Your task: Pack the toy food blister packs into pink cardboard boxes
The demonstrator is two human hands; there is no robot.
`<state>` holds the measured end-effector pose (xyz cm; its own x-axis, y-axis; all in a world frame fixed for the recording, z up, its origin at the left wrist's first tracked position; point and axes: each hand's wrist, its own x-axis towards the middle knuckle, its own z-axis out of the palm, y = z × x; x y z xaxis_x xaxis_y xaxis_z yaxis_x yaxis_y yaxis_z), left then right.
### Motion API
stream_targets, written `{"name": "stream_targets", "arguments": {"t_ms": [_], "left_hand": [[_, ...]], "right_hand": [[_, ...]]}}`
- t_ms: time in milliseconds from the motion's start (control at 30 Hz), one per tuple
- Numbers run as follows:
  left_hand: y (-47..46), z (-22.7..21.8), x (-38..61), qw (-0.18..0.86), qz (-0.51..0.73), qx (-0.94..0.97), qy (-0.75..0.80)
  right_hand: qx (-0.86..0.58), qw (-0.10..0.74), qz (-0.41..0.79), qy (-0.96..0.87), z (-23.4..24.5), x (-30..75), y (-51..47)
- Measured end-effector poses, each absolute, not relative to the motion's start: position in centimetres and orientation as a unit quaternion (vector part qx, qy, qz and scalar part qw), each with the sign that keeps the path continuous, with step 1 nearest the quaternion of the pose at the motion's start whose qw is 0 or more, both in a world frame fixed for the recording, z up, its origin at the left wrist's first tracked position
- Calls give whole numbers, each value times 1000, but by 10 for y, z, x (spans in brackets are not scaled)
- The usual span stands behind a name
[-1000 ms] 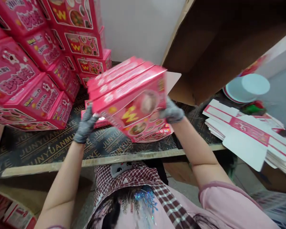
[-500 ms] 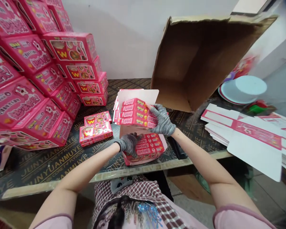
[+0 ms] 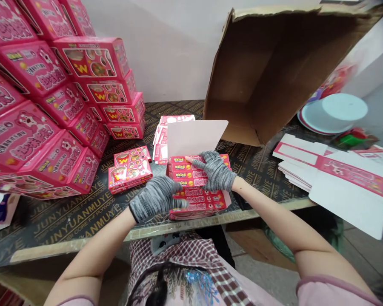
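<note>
The gloved left hand [image 3: 156, 199] and right hand [image 3: 214, 171] lie on a stack of pink boxes [image 3: 198, 199] at six o'clock on the counter [image 3: 51, 221], fingers spread wide, with no clear grip.

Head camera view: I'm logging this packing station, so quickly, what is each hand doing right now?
Left hand: open, fingers resting on the stack of pink boxes.
Right hand: open, lying flat on top of the same stack.

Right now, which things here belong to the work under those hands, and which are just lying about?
In use: the gloved left hand, the gloved right hand, the pink boxes beneath them.

Lying about: the stacked pink boxes, the open cardboard carton, the flat printed box blanks.
</note>
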<state>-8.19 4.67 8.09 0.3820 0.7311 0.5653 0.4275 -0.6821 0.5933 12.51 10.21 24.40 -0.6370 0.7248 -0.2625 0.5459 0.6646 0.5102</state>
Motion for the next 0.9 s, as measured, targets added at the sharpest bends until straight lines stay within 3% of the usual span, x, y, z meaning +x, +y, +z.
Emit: {"name": "stream_targets", "arguments": {"t_ms": [67,200,500,633,733,800,900], "left_hand": [[59,95,-92,145,475,769,402],[91,105,-84,135,395,803,425],[121,63,-66,227,310,812,440],[109,63,-66,175,391,749,505],[99,63,-53,139,475,716,492],[99,63,-36,162,440,764,444],[109,63,-12,227,312,826,410]], "right_hand": [[365,241,185,880,245,120,106],[382,278,169,865,252,109,113],[388,312,80,864,220,110,153],[390,202,4,899,228,134,160],[407,97,20,908,232,154,152],[446,123,45,885,219,161,147],[498,265,32,825,185,165,141]]}}
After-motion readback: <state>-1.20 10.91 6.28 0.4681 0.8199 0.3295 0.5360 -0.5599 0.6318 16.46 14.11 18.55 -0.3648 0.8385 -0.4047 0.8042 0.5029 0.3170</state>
